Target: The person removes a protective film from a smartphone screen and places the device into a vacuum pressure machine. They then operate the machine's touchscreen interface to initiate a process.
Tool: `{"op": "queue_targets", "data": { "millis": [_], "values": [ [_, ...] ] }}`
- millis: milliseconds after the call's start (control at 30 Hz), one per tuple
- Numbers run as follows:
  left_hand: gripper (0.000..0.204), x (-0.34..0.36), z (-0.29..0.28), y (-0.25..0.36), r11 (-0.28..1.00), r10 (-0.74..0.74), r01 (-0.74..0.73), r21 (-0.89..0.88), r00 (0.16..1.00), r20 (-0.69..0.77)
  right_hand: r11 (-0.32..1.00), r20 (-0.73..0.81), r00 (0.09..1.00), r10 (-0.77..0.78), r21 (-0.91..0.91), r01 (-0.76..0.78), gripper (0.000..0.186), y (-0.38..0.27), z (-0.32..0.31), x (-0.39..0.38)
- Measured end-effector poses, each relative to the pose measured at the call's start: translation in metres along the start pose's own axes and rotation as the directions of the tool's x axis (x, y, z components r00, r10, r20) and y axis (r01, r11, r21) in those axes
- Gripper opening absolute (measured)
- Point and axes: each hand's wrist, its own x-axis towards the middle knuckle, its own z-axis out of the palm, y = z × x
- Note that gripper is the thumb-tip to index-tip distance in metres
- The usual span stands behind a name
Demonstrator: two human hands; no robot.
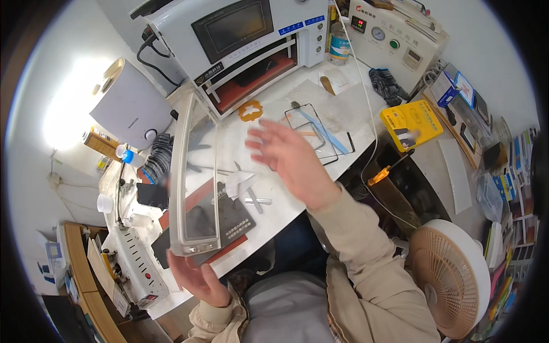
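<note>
The clear-windowed door point(197, 171) of a white machine point(234, 34) stands swung out over the left part of the table. At its near lower corner is my left hand point(197, 281), palm up, thumb apart from the stretched fingers. Whether those fingers touch the door's edge I cannot tell. My right hand point(294, 163) hovers over the middle of the table with its fingers spread, slightly blurred and holding nothing. Beyond it lie an orange cut-out plate point(250, 111), a thin black phone-screen frame point(309, 117) and a blue strip point(329, 134). Inside the machine, a dark flat piece rests on a red bed point(280, 64).
Tweezers point(254, 201), white wipes point(240, 183) and a dark mat point(229, 226) lie under and beside the door. A humidifier point(131, 106) stands left. To the right are a yellow box point(412, 124), a hanging white cable point(373, 114), an orange-handled screwdriver point(380, 175) and a fan point(446, 280).
</note>
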Motion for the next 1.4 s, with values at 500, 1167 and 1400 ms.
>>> {"op": "queue_targets", "data": {
  "millis": [500,1167,1400],
  "values": [
    [0.076,0.007,0.018,0.001,0.889,0.457,-0.37,-0.27,0.755,0.469,0.16,0.051,0.629,-0.776,-0.949,0.274,0.065,0.018,-0.03,-0.102],
    [0.062,-0.022,-0.058,-0.058,0.978,0.198,-0.206,0.023,0.96,0.197,0.035,-0.019,0.703,-0.711,-0.999,0.008,0.057,-0.041,-0.113,0.147],
    [0.065,-0.023,-0.059,-0.06,0.973,0.214,-0.226,0.054,0.962,0.171,-0.192,0.335,0.572,-0.748,-0.936,0.296,0.037,-0.039,-0.016,0.11]
  ]
}}
